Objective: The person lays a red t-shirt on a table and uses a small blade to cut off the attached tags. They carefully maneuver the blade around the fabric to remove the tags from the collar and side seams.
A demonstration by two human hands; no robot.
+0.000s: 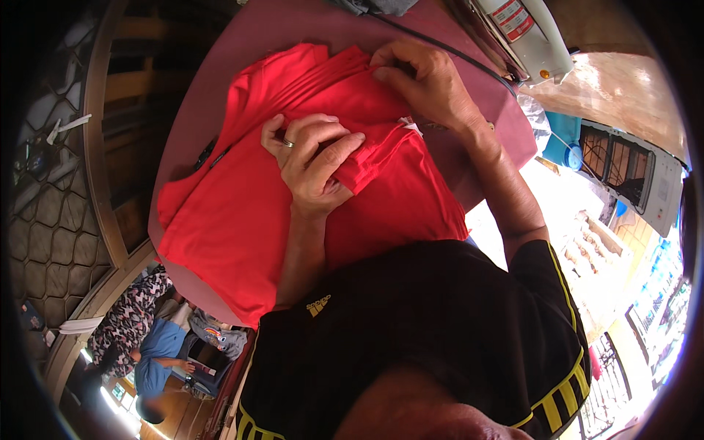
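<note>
A bright red cloth, seemingly a garment (227,213), lies spread and wrinkled over the dark red tabletop (220,81). My left hand (312,158), with a ring on one finger, is closed round a folded, layered part of the red cloth, its thumb pressing on top. A small white tag shows near that fold's far corner. Farther off and to the right, my right hand (425,84) has its fingers bent in a pinch at the cloth's far edge. What lies between its fingertips looks like red fabric. A small black object (207,154) rests at the cloth's left edge.
A white machine (524,33) with a red and white label stands at the far right, a black cable (455,53) running beside it. Dark grey cloth (374,6) lies at the far edge. Beyond the table's left side, a person in blue (158,352) is at lower left.
</note>
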